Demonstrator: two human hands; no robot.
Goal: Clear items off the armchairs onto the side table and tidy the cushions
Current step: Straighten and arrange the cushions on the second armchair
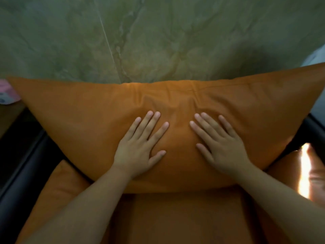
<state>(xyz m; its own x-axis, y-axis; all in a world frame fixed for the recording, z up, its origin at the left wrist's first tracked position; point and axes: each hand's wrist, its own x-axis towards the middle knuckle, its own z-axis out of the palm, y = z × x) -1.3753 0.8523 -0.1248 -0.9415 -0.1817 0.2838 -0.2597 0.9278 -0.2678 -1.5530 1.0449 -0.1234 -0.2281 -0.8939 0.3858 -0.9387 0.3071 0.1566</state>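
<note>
Orange back cushion [88, 120], armchair, both hands on it.
L hand [140, 147] & R hand [221, 147]: flat, fingers spread, palms pressed on cushion front, gripping nothing. Cushion stands w/ lower edge on orange seat cushion [175, 217], betw. dark armrests [21, 164]; marbled wall [158, 41] behind.

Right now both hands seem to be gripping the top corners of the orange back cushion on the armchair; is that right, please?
Not quite: the head view shows the left hand and right hand pressed flat, fingers spread, on the middle of the orange back cushion, not gripping its corners.
</note>
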